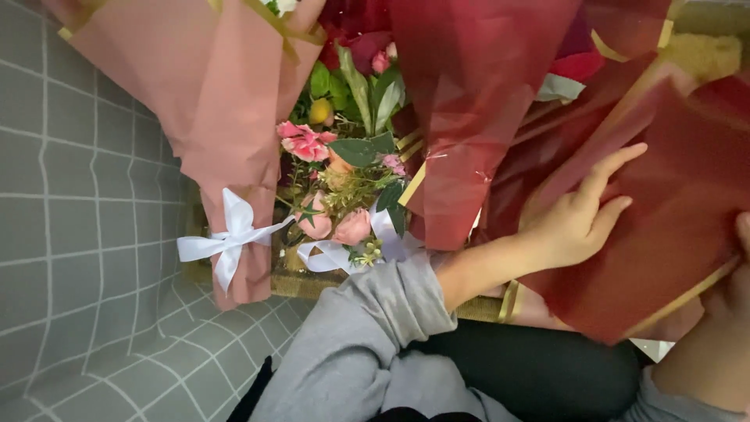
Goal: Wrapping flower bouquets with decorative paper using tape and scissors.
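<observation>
Left hand (578,215) flat on dark red wrapping paper (672,227), pink bouquet (226,117) well apart

Left hand (582,215) lies flat at centre right, fingers spread, on dark red wrapping paper (672,203) with gold edging. Grey sleeve (367,344) pushed up the forearm. Right hand (730,297) at right edge, mostly cut off, grips the paper's edge; fingers unclear. Pink-wrapped bouquet (211,94) upper left, tied with a white ribbon bow (226,242). Centre: loose pink flowers (312,144) with green leaves, a second white ribbon (344,250) beneath them. Another red wrap (461,117) at top centre. Grey tiled floor (78,234) fills the left side.
</observation>
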